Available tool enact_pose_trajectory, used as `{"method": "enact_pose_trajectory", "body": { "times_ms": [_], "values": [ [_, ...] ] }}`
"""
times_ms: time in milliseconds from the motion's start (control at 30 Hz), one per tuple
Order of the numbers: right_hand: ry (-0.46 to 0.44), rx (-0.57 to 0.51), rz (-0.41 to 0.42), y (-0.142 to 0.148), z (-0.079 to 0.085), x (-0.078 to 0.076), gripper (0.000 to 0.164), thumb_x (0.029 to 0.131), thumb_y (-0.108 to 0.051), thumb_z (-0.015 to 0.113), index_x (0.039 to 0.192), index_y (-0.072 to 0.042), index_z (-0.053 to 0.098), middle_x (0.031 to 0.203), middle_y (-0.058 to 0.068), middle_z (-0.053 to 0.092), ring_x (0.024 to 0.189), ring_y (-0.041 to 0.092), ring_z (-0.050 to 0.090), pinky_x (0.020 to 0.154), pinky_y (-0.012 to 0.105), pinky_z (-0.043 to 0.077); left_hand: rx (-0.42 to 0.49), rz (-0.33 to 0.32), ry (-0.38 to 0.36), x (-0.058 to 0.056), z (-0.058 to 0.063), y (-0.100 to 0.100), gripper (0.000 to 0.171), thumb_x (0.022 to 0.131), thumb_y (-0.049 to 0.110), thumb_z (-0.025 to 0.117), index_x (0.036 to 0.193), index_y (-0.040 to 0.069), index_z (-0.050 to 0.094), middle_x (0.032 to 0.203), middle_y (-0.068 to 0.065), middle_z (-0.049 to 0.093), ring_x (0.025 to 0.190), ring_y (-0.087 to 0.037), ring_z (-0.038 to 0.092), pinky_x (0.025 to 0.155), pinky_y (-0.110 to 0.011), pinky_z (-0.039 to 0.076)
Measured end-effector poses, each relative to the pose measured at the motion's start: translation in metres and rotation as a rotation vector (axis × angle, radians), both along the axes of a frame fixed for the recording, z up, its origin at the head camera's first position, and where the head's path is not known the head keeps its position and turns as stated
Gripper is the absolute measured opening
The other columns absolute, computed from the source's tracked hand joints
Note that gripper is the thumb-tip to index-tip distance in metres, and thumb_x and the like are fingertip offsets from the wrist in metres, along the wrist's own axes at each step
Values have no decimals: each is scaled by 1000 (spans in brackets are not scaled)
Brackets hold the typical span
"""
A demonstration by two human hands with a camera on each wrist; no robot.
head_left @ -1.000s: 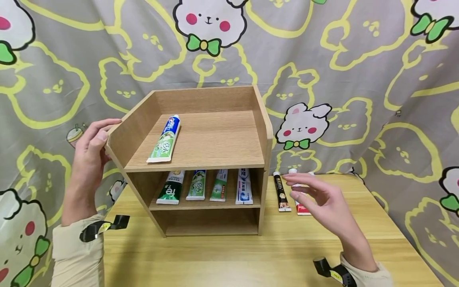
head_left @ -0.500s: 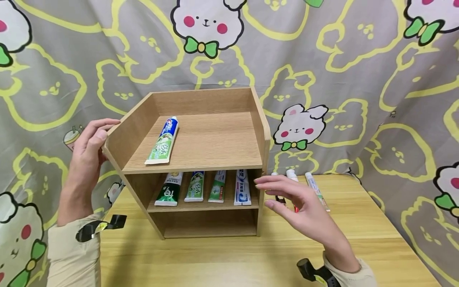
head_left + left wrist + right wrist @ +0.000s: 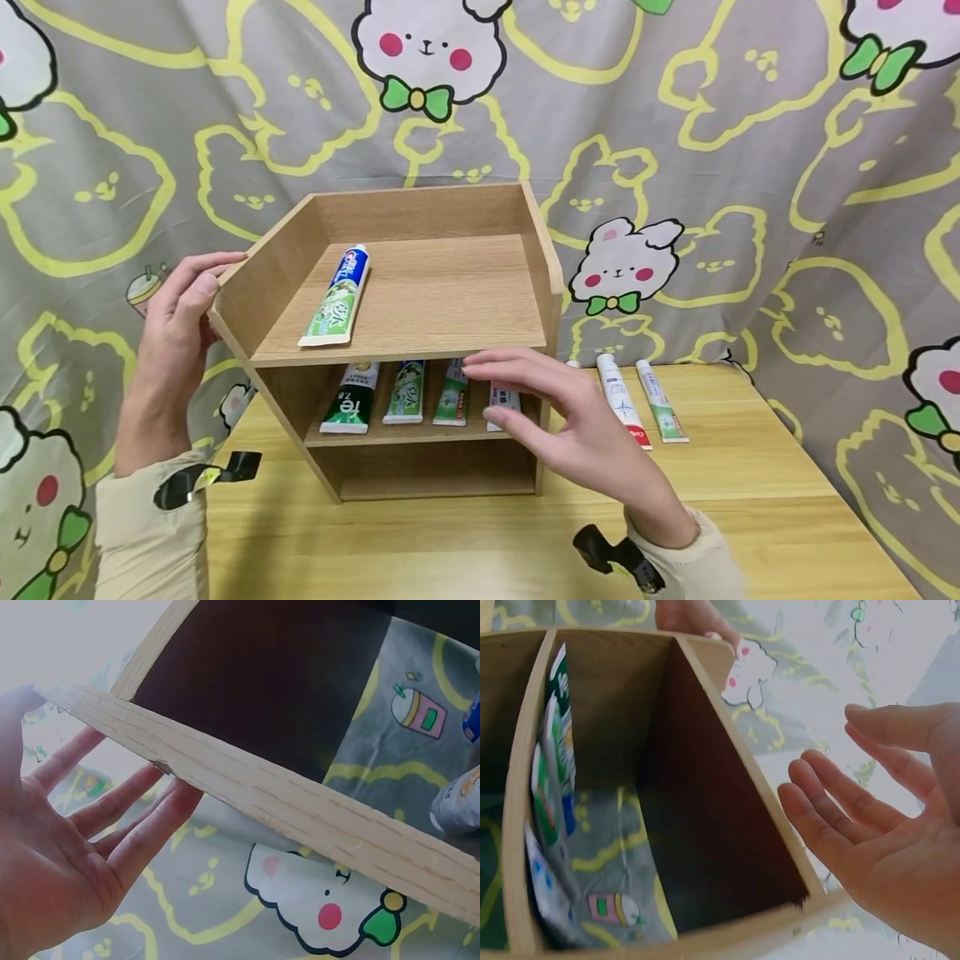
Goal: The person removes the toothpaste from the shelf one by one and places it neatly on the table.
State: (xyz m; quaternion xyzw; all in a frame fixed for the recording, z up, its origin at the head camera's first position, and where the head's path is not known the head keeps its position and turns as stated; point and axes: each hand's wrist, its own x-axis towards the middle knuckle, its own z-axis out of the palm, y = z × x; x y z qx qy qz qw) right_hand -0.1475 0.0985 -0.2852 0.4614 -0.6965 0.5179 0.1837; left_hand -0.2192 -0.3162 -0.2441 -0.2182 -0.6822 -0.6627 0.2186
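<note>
A wooden desktop shelf (image 3: 420,292) stands on the table, with one blue-green toothpaste tube (image 3: 339,298) lying on its top tier. Several more tubes lie on the middle tier, among them a dark green and white toothpaste tube (image 3: 352,402) and a slim green one (image 3: 452,398). My left hand (image 3: 177,321) touches the shelf's left side panel from outside, fingers extended along it, as the left wrist view also shows. In front of the right part of the shelf hovers my right hand (image 3: 558,417), its fingers slightly bent and apart, holding nothing. It partly hides the rightmost blue-white tube (image 3: 502,398).
Right of the shelf, a red-ended white toothpaste tube (image 3: 622,400) and a white-green tube (image 3: 662,402) lie on the table (image 3: 750,500). Another tube there is mostly hidden behind my right hand. A patterned curtain (image 3: 720,125) hangs close behind.
My right hand has moved left, from beside the tubes on the table to the front of the shelf, and remains without anything in it. My left hand stays at the side panel.
</note>
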Motion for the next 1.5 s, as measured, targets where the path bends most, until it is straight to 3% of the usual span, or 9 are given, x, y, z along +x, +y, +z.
{"method": "enact_pose_trajectory", "body": {
  "times_ms": [367, 700, 1200, 1267, 1333, 1433, 1500],
  "values": [
    [5, 35, -42, -40, 22, -19, 37, 97, -9, 70, 134, -10, 66, 136, -1, 64, 126, 13, 59, 104, 36, 49, 7, 1, 3, -1, -1, -2, 37, 102, 18, 50, 133, 2, 63, 126, -12, 61, 92, -20, 65, 64, -24, 58],
    [26, 121, -154, -70, 36, -32, 40, 99, -18, 70, 138, -16, 64, 136, -6, 62, 129, 4, 52, 106, 31, 45, 12, 8, 12, -1, -2, -1, 37, 103, 18, 49, 133, 2, 63, 124, -12, 63, 90, -19, 65, 62, -24, 58],
    [-81, 255, -260, -117, 47, -57, 44, 99, -28, 71, 141, -19, 62, 142, -1, 61, 118, 20, 63, 97, 33, 50, 34, 5, 18, -3, -6, -1, 38, 103, 18, 47, 133, 2, 63, 120, -11, 66, 85, -17, 66, 59, -23, 57],
    [-83, 278, -289, -124, 48, -60, 44, 98, -31, 71, 140, -20, 62, 135, 0, 64, 110, 16, 64, 89, 30, 50, 34, 7, 20, -3, -6, -1, 38, 103, 17, 47, 133, 2, 63, 120, -11, 66, 85, -18, 66, 59, -23, 57],
    [-95, 310, -326, -131, 50, -63, 45, 98, -35, 71, 140, -22, 62, 114, -1, 69, 91, 11, 62, 74, 26, 48, 40, 8, 22, -3, -6, -1, 38, 103, 17, 47, 133, 1, 64, 119, -11, 66, 85, -18, 66, 59, -23, 57],
    [-118, 362, -377, -140, 52, -66, 47, 98, -43, 69, 140, -24, 62, 79, -2, 57, 64, 10, 48, 56, 24, 37, 42, 10, 22, -2, -5, -1, 38, 103, 18, 47, 133, 2, 64, 119, -11, 66, 85, -18, 66, 59, -24, 57],
    [-126, 394, -414, -145, 53, -68, 48, 98, -47, 68, 140, -25, 62, 74, -2, 52, 61, 12, 44, 55, 26, 35, 40, 6, 19, -3, -6, 0, 38, 103, 19, 47, 133, 2, 64, 119, -11, 66, 84, -18, 66, 58, -24, 57]
  ]
}}
